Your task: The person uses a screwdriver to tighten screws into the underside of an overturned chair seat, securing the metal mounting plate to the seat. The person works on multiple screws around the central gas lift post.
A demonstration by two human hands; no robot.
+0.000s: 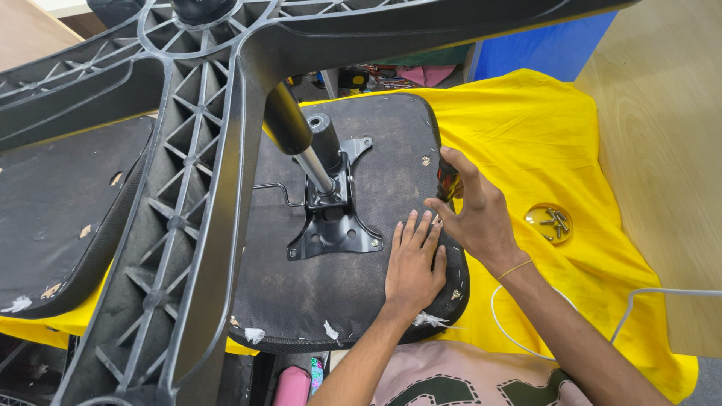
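left hand (412, 265) flat, open on upturned seat base (353, 286); right hand (472, 212) gripping screwdriver (447, 180) upright

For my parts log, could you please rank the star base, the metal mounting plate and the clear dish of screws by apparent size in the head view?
1. star base, though nearness inflates it
2. metal mounting plate
3. clear dish of screws

A yellow cloth (556, 128) covers the surface, with bare pale wood (662, 150) showing along the right side. On the cloth sits a small clear round dish (549, 222) holding several metal screws (555, 220). A second dark seat pad (60, 210) lies at the left. A thin white cable (639, 297) curves across the cloth's lower right. A blue panel (556, 45) stands behind.
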